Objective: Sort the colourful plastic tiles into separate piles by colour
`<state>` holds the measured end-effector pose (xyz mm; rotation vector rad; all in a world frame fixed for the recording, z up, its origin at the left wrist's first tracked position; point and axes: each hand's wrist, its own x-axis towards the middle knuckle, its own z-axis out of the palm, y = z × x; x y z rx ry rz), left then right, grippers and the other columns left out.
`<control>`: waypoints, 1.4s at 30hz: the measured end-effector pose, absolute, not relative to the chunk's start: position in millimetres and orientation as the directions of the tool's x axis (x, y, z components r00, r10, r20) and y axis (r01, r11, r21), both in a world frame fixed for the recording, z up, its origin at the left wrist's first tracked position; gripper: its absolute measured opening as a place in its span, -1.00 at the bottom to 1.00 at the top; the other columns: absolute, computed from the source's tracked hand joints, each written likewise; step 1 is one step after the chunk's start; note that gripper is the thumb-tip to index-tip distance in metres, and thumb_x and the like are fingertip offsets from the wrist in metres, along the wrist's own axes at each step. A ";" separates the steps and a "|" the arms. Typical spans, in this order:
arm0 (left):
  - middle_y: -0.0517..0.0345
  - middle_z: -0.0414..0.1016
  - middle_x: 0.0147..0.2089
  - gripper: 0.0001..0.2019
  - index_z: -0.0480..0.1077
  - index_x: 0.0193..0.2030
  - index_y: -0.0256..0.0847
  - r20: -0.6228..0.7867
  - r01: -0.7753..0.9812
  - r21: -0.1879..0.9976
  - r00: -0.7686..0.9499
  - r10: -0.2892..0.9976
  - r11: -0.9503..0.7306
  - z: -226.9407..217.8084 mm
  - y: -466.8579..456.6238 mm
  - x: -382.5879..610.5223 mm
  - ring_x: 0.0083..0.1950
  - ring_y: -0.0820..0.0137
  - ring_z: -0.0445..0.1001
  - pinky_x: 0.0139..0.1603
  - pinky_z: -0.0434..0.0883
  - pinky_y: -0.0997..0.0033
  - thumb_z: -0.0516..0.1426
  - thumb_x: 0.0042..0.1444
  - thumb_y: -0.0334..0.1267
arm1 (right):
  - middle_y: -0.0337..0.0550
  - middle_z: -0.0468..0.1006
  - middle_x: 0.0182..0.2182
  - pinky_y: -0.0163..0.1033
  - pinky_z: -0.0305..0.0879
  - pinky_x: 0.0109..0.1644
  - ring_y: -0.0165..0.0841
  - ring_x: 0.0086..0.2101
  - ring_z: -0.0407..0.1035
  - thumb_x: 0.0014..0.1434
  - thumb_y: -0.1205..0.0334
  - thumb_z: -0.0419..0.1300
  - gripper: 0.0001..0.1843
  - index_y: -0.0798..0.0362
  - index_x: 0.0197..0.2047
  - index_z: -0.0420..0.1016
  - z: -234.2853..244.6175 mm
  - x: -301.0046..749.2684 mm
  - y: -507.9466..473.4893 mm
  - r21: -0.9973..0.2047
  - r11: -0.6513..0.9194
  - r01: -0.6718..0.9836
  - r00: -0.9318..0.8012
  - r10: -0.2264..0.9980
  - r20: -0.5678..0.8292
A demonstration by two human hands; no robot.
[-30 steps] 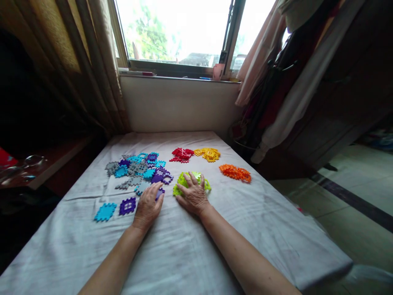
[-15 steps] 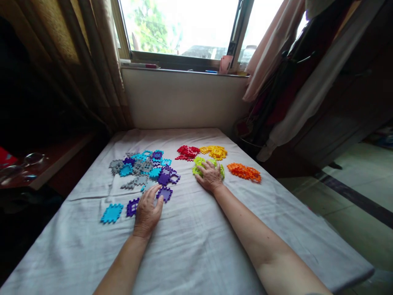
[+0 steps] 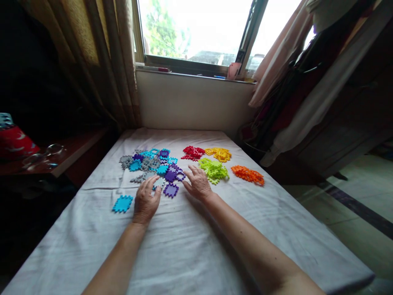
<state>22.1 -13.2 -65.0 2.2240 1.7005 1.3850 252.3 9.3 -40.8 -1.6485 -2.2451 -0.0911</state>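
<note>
My left hand hovers low over the near edge of a mixed pile, its fingers loosely curved and the thumb apart. What lies under its palm is hidden. That pile holds grey interlocking tiles, blue tiles and purple tiles with notched edges. One purple-edged square tile lies just right of the left fingertips, and a lone blue square tile is to that hand's left. My right hand is spread above the sheet with nothing visible in it, between the mixed pile and the lime-green tiles.
Red tiles, yellow tiles and orange tiles lie in separate heaps. A pale sheet covers the surface. Glasses and a red container stand on a side table at left; hanging clothes are at right.
My right hand has lifted off the lime-green tiles and moved left towards the mixed pile. A purple window-patterned tile beside my left hand is no longer visible. The view has shifted slightly.
</note>
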 end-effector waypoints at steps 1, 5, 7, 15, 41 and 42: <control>-0.04 0.53 0.13 -0.64 0.40 0.10 -0.16 0.623 0.788 0.482 -0.001 0.782 -0.383 -60.9 -9.8 7.6 0.21 0.22 0.45 0.31 0.34 0.12 -0.02 0.25 -0.13 | 0.05 0.27 0.33 0.02 0.07 0.32 -0.09 0.28 0.15 0.29 0.02 0.12 -0.52 -0.04 0.23 0.44 -40.5 244.4 12.8 -0.177 0.329 0.928 -0.264 0.913 0.311; -0.10 0.52 0.14 -0.60 0.39 0.08 -0.18 0.569 0.867 0.459 -0.119 0.814 -0.195 -55.5 7.5 -65.9 0.20 0.15 0.45 0.29 0.34 0.11 -0.04 0.23 -0.06 | 0.06 0.30 0.31 -0.06 0.18 0.28 -0.13 0.24 0.23 0.29 0.01 0.13 -0.48 -0.04 0.28 0.40 -39.4 217.5 42.7 -0.290 0.294 0.911 -0.211 0.935 0.286; -0.13 0.52 0.13 -0.58 0.39 0.07 -0.19 0.516 0.874 0.477 -0.194 0.834 -0.092 -60.9 15.4 -96.9 0.18 0.11 0.47 0.24 0.37 0.11 -0.04 0.22 -0.03 | 0.04 0.33 0.29 -0.08 0.21 0.26 -0.15 0.22 0.26 0.30 0.00 0.12 -0.47 -0.06 0.29 0.38 -37.2 204.9 65.9 -0.336 0.271 0.902 -0.181 0.944 0.275; -0.16 0.53 0.12 -0.54 0.41 0.07 -0.23 0.470 0.898 0.439 -0.241 0.849 0.012 -90.4 27.9 -123.8 0.16 0.08 0.48 0.20 0.38 0.08 -0.11 0.23 -0.02 | -0.01 0.23 0.35 0.09 0.23 0.24 -0.07 0.29 0.16 0.29 -0.19 0.08 -0.38 -0.19 0.35 0.28 -10.7 140.8 163.9 -0.361 0.210 0.909 -0.177 0.976 0.124; -0.21 0.40 0.29 -0.49 0.41 0.21 -0.26 0.392 0.938 0.289 -0.299 0.870 0.193 -74.1 16.1 -111.6 0.31 0.03 0.34 0.33 0.17 -0.18 -0.12 0.31 -0.07 | -0.18 0.61 0.04 -0.10 0.28 0.12 -0.12 0.06 0.45 0.16 -0.27 0.22 -0.48 -0.20 0.08 0.58 7.1 81.1 129.4 -0.341 0.705 0.623 -0.769 0.630 -0.102; -0.22 0.40 0.29 -0.49 0.42 0.21 -0.25 0.385 0.939 0.288 -0.295 0.875 0.189 -74.5 16.2 -111.7 0.32 0.01 0.33 0.33 0.16 -0.21 -0.12 0.31 -0.06 | -0.17 0.63 0.01 -0.09 0.27 0.12 -0.14 0.04 0.46 0.19 -0.26 0.19 -0.49 -0.18 0.07 0.58 8.3 78.8 129.7 -0.350 0.695 0.628 -0.760 0.645 -0.081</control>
